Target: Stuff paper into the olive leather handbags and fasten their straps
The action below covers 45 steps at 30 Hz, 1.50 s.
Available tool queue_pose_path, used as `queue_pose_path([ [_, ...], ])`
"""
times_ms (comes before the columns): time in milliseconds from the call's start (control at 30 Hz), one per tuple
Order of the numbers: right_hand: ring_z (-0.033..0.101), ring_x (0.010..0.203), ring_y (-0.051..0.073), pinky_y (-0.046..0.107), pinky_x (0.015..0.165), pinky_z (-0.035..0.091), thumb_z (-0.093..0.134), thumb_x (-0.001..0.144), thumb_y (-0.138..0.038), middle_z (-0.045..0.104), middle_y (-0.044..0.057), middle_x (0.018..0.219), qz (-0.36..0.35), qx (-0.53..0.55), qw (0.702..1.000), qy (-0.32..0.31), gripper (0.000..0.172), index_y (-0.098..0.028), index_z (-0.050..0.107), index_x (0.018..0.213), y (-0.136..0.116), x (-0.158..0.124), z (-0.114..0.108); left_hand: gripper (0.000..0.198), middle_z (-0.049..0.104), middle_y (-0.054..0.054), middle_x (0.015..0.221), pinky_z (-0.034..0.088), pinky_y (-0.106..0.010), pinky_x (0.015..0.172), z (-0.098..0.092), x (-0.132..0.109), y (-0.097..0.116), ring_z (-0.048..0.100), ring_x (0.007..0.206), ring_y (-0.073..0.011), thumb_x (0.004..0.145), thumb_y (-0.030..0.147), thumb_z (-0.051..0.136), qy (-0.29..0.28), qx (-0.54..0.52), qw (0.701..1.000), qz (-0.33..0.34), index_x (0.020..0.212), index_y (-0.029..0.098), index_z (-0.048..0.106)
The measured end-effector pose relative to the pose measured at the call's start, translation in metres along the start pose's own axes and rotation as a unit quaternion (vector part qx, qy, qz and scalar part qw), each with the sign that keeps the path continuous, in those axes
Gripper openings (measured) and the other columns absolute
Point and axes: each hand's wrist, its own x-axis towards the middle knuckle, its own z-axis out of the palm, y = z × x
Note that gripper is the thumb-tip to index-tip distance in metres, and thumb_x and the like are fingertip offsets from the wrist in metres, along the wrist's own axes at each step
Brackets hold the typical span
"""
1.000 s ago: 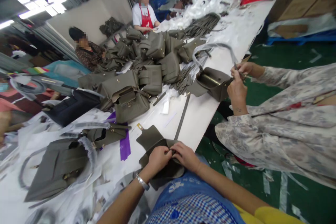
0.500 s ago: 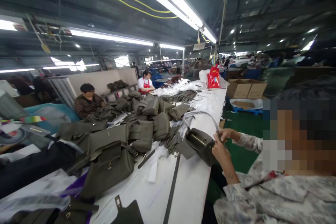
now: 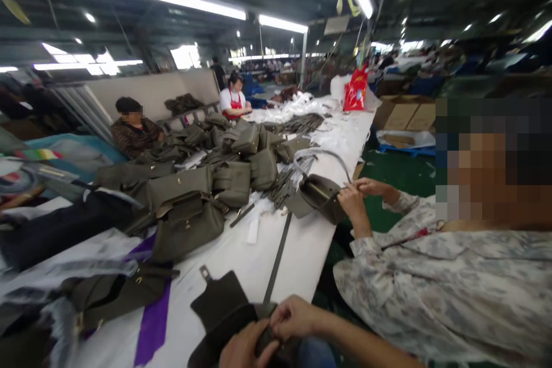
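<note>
At the bottom centre, a dark olive bag (image 3: 222,305) lies open at the near edge of the white table (image 3: 297,259). My left hand (image 3: 248,346) is wrapped over the bag's rim, partly cut off by the frame's bottom. Coming in from the right, my right hand (image 3: 295,317) pinches at the bag's edge close beside the left one; the small part between its fingers is hard to make out. A long dark strap (image 3: 278,256) runs along the table just beyond the bag.
Olive bags (image 3: 187,221) are heaped across the table's left and middle. At the right, a person in a patterned shirt (image 3: 397,264) handles another olive bag (image 3: 321,192) with a pale handle. Two people sit beyond the heap. A red bag (image 3: 356,91) stands farther back.
The view has tilted down, so the scene sits higher. Both my hands have come into view at the bottom, on the near bag, of which only the flap showed before.
</note>
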Motion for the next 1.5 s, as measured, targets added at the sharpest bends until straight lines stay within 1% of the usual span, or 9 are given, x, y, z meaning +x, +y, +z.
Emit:
queue_pose_path([
  [67, 0.060, 0.055, 0.010, 0.020, 0.054, 0.049, 0.066, 0.080, -0.016, 0.064, -0.004, 0.061, 0.037, 0.053, 0.998, -0.011, 0.004, -0.012, 0.068, 0.078, 0.013, 0.001, 0.024, 0.034, 0.072, -0.004, 0.110, 0.048, -0.035, 0.091, -0.002, -0.019, 0.003, 0.066, 0.104, -0.0263, 0.086, 0.043, 0.059, 0.018, 0.025, 0.998, 0.060, 0.118, 0.034, 0.068],
  [200, 0.061, 0.062, 0.010, 0.019, 0.060, 0.047, 0.065, 0.070, -0.016, 0.068, -0.004, 0.066, 0.058, 0.112, 0.992, 0.017, 0.010, -0.015, 0.070, 0.078, 0.036, 0.011, 0.040, 0.031, 0.074, -0.006, 0.101, 0.047, -0.030, 0.082, -0.009, -0.023, 0.007, 0.068, 0.095, -0.0240, 0.089, 0.042, 0.059, 0.033, 0.062, 0.995, 0.077, 0.114, 0.027, 0.069],
  [767, 0.068, 0.074, 0.018, 0.023, 0.068, 0.048, 0.062, 0.072, -0.017, 0.074, 0.006, 0.078, 0.178, -0.001, 0.965, 0.194, 0.020, -0.011, 0.073, 0.087, 0.138, 0.000, 0.020, 0.035, 0.072, -0.004, 0.114, 0.048, -0.031, 0.088, -0.007, -0.025, -0.006, 0.067, 0.100, -0.0219, 0.090, 0.045, 0.060, 0.025, 0.064, 0.996, 0.056, 0.118, 0.026, 0.067],
  [1033, 0.069, 0.073, 0.019, 0.025, 0.068, 0.052, 0.062, 0.074, -0.014, 0.073, 0.004, 0.077, 0.162, -0.048, 0.964, 0.205, 0.013, -0.016, 0.071, 0.083, 0.140, 0.002, 0.018, 0.036, 0.070, -0.002, 0.121, 0.051, -0.036, 0.091, -0.014, -0.024, -0.004, 0.067, 0.107, -0.0263, 0.088, 0.039, 0.064, -0.002, 0.019, 1.000, 0.012, 0.122, 0.030, 0.064],
  [1133, 0.068, 0.091, 0.023, 0.032, 0.084, 0.053, 0.059, 0.075, -0.010, 0.073, 0.008, 0.098, 0.128, -0.069, 0.966, 0.215, 0.026, -0.016, 0.070, 0.098, 0.131, -0.003, 0.016, 0.047, 0.068, -0.002, 0.125, 0.049, -0.033, 0.097, -0.023, -0.025, -0.005, 0.064, 0.112, -0.0232, 0.084, 0.029, 0.067, -0.034, -0.057, 0.998, 0.011, 0.130, 0.028, 0.057],
  [1233, 0.052, 0.127, 0.023, 0.039, 0.110, 0.038, 0.053, 0.084, -0.011, 0.058, 0.008, 0.135, 0.020, -0.085, 0.971, 0.220, 0.043, -0.019, 0.060, 0.125, 0.112, -0.008, 0.020, 0.069, 0.065, -0.001, 0.130, 0.043, -0.032, 0.105, -0.036, -0.028, -0.007, 0.060, 0.120, -0.0200, 0.079, 0.019, 0.068, -0.089, -0.150, 0.984, 0.021, 0.143, 0.027, 0.041],
  [1300, 0.045, 0.133, 0.022, 0.041, 0.115, 0.032, 0.051, 0.092, -0.019, 0.055, 0.007, 0.140, -0.089, -0.089, 0.974, 0.187, 0.040, -0.022, 0.056, 0.132, 0.096, -0.008, 0.027, 0.076, 0.063, -0.002, 0.133, 0.039, -0.033, 0.109, -0.044, -0.030, -0.008, 0.056, 0.125, -0.0202, 0.079, 0.017, 0.067, -0.117, -0.176, 0.977, 0.028, 0.147, 0.027, 0.035],
  [1367, 0.050, 0.127, 0.023, 0.043, 0.112, 0.035, 0.049, 0.097, -0.028, 0.061, 0.008, 0.131, -0.163, -0.081, 0.973, 0.140, 0.033, -0.022, 0.059, 0.128, 0.081, -0.007, 0.034, 0.071, 0.062, -0.003, 0.134, 0.038, -0.034, 0.109, -0.049, -0.029, -0.009, 0.055, 0.126, -0.0206, 0.082, 0.022, 0.065, -0.122, -0.178, 0.976, 0.023, 0.147, 0.026, 0.035],
  [1500, 0.062, 0.103, 0.022, 0.037, 0.094, 0.048, 0.055, 0.094, -0.033, 0.068, 0.008, 0.109, -0.141, -0.026, 0.983, 0.111, 0.024, -0.022, 0.066, 0.112, 0.065, -0.003, 0.039, 0.035, 0.074, -0.005, 0.105, 0.049, -0.031, 0.089, -0.044, -0.024, -0.008, 0.068, 0.099, -0.0212, 0.091, 0.039, 0.052, -0.078, -0.149, 0.985, -0.031, 0.119, 0.021, 0.063],
])
